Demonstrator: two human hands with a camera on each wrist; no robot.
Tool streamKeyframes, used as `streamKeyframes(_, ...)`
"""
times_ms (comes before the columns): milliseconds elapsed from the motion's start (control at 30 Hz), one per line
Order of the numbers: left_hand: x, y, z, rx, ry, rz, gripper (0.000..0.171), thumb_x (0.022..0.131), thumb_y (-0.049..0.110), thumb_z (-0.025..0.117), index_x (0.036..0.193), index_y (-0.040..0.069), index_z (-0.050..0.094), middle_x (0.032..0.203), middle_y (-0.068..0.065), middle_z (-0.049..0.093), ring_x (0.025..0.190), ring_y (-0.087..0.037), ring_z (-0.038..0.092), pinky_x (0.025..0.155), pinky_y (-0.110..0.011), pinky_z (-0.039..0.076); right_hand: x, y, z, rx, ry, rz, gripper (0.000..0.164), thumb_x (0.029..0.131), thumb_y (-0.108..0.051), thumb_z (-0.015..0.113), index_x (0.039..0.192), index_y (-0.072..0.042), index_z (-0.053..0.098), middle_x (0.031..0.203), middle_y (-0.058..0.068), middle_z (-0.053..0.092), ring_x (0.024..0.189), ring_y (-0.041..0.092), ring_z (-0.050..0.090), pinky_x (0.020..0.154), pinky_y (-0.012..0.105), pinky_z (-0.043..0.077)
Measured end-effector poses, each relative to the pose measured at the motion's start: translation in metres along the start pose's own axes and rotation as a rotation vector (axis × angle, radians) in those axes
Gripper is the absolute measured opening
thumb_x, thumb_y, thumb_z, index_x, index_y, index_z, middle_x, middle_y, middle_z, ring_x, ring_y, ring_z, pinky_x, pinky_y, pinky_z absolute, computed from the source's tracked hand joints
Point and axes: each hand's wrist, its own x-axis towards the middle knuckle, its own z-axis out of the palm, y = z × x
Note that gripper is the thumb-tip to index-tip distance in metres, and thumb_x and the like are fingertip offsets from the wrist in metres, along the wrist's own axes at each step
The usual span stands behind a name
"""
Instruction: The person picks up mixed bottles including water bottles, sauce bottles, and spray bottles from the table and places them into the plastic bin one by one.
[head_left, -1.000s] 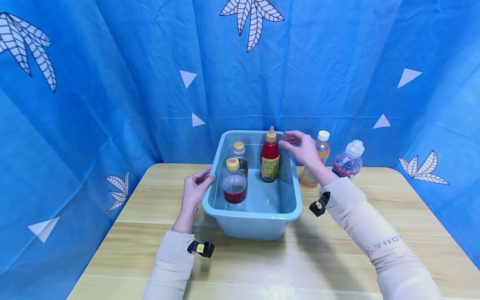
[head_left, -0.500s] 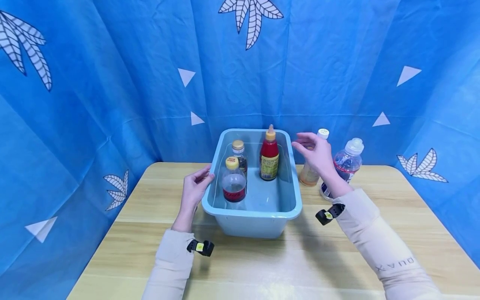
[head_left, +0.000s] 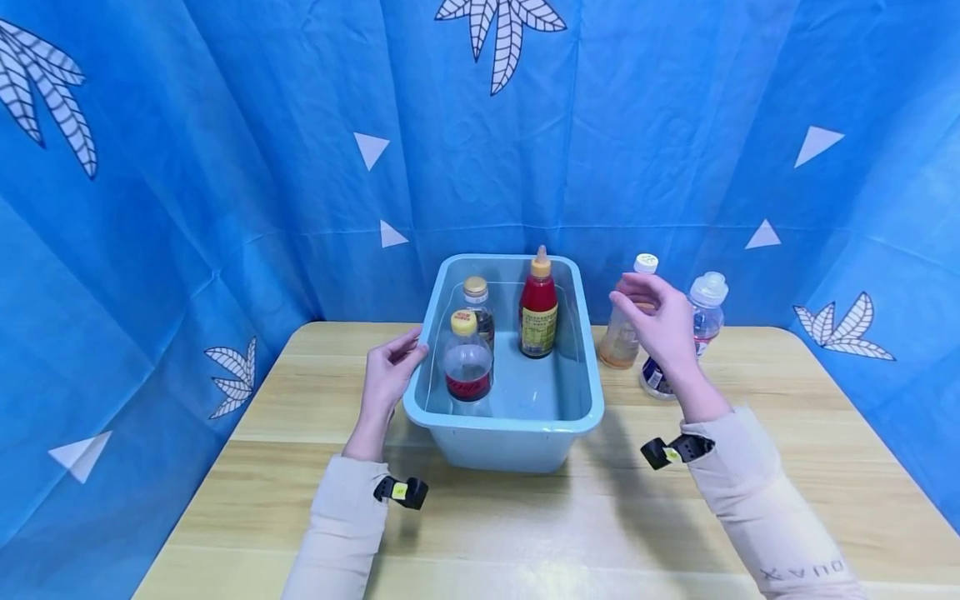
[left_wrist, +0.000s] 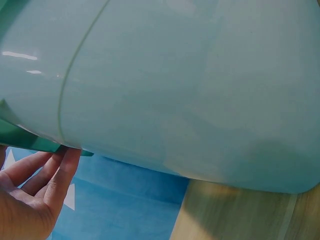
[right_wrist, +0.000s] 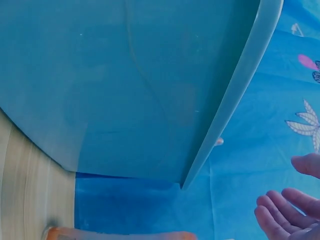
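Observation:
A light blue plastic basin (head_left: 510,427) stands on the table. Its left rim is held by my left hand (head_left: 385,379); in the left wrist view, fingers (left_wrist: 62,175) reach up under the lip. Inside, upright, are a red sauce bottle (head_left: 538,327) with a pointed nozzle, a yellow-capped bottle (head_left: 468,379) with a red label, and a dark bottle (head_left: 477,298) partly behind it. My right hand (head_left: 666,321) hovers right of the basin, fingers loosely bent around nothing. It partly covers a white-capped bottle with orange liquid (head_left: 618,348) and a clear-capped bottle (head_left: 708,293).
The wooden table (head_left: 480,533) extends in front of the basin and to both sides. A blue patterned curtain (head_left: 637,150) hangs close behind the table and along its sides. Both uncontained bottles stand near the back right edge.
My right hand has moved away from the basin's back right rim, rightward and slightly down, in front of the two bottles. My left hand has stayed at the left rim.

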Motion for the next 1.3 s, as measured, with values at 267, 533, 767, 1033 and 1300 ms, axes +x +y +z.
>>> streamKeyframes(267,0.001,0.0,0.001,-0.012,0.005,0.024,0.037,0.085,0.012,0.059,0.12,0.005,0.055,0.114,-0.016,0.057,0.101,-0.025,0.056,0.085,-0.032,0.045,-0.015,0.002,-0.006,-0.018,0.096,-0.046,0.037,0.081,-0.019,0.064,0.113,0.0,0.058,0.1,0.016,0.062,0.084,0.004,0.055,0.072,0.014,0.046)
streamKeyframes(533,0.0,0.0,0.0,-0.007,-0.002,-0.01,0.038,0.085,0.015,0.059,0.122,0.008,0.054,0.116,-0.013,0.056,0.103,-0.024,0.056,0.086,-0.032,0.045,-0.024,0.009,-0.015,0.003,0.151,-0.017,0.036,0.081,-0.015,0.065,0.112,0.002,0.057,0.1,0.017,0.061,0.083,-0.001,0.055,0.072,0.012,0.046)
streamKeyframes(767,-0.001,0.002,0.0,-0.008,-0.002,-0.007,0.038,0.085,0.015,0.059,0.122,0.008,0.054,0.116,-0.013,0.056,0.103,-0.024,0.056,0.086,-0.032,0.045,-0.03,0.018,-0.025,-0.039,0.21,0.031,0.037,0.08,-0.012,0.065,0.114,0.0,0.057,0.104,0.017,0.06,0.086,0.005,0.057,0.073,0.013,0.046)
streamKeyframes(1033,0.0,0.002,-0.001,0.003,-0.002,-0.01,0.038,0.085,0.016,0.059,0.122,0.009,0.054,0.117,-0.013,0.056,0.103,-0.024,0.055,0.086,-0.032,0.045,-0.033,0.027,-0.038,-0.077,0.277,0.069,0.039,0.08,-0.017,0.065,0.115,-0.001,0.056,0.105,0.017,0.06,0.085,0.004,0.055,0.071,0.011,0.045)
streamKeyframes(1300,0.0,0.001,0.0,0.0,-0.003,-0.012,0.037,0.085,0.015,0.059,0.122,0.009,0.054,0.117,-0.013,0.056,0.103,-0.024,0.055,0.087,-0.032,0.044,-0.03,0.039,-0.046,-0.116,0.314,0.118,0.042,0.081,-0.019,0.063,0.117,-0.001,0.054,0.111,0.016,0.057,0.095,0.018,0.056,0.078,0.02,0.048)
